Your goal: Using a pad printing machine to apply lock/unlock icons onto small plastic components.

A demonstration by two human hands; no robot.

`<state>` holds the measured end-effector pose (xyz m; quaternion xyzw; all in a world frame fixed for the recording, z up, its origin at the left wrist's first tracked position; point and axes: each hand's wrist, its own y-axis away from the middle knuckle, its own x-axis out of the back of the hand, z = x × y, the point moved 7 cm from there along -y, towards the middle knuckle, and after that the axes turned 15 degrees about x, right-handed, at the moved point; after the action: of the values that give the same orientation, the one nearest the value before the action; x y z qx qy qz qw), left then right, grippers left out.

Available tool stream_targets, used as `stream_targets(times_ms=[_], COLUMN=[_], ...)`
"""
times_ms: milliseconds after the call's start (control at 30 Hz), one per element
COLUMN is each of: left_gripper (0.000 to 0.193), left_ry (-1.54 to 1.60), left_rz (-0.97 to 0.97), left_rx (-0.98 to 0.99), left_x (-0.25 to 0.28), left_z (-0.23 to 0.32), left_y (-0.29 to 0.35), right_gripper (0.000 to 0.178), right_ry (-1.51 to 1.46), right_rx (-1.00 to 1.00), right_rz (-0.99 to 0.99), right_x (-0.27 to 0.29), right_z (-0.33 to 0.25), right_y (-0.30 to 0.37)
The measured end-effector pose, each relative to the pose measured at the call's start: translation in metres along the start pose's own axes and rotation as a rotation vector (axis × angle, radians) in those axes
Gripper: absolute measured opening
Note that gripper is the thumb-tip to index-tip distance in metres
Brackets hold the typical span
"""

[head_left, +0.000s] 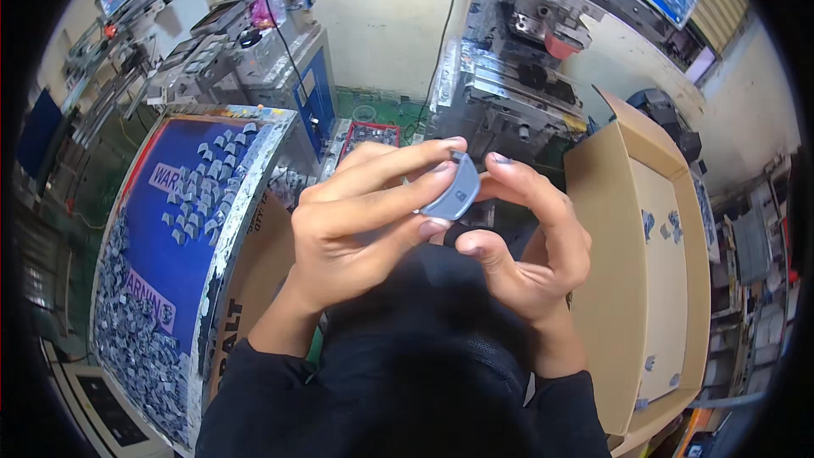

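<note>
The left hand (352, 220) pinches a grey piece (459, 195) between its thumb and fingers, up in the middle. The right hand (538, 246) is just beside it, thumb and pointing finger spread apart; I can't tell if a finger behind touches it. This looks like the hold-and-look step. The next move calls for a gentle, steady pinch.

Black sleeves (246, 403) ending along forearms (285, 321); black clothing (415, 322) on body; bare hands (343, 216).

Bright, fairly even light fills the view, with fisheye distortion bending edges toward black corners.
</note>
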<state>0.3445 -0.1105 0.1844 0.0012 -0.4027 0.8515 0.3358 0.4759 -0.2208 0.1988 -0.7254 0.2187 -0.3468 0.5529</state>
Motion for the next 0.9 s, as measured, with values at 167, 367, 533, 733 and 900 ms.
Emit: stream_targets(times_ms=[167,367,533,733,900], left_gripper=[0.045,0.039,0.039,0.039,0.038], left_ry=[0.061,0.095,0.081,0.08,0.078], left_rz=[0.045,0.045,0.051,0.054,0.058], left_rx=[-0.059,-0.078,-0.101,-0.117,-0.107], left_x=[-0.007,-0.01,-0.008,-0.007,-0.007], left_z=[0.008,0.006,0.006,0.007,0.008], left_y=[0.004,0.007,0.009,0.01,0.01], right_gripper=[0.05,0.047,0.048,0.049,0.049], right_ry=[-0.004,-0.021,-0.037,-0.029,-0.022], right_rx=[0.026,0.022,0.031,0.063,0.069], right_rz=[0.04,0.057,0.053,0.039,0.034], right_x=[0.002,0.003,0.003,0.003,0.002], right_z=[-0.002,-0.002,-0.003,-0.008,-0.009], right_y=[0.001,0.002,0.0,-0.004,-0.004])
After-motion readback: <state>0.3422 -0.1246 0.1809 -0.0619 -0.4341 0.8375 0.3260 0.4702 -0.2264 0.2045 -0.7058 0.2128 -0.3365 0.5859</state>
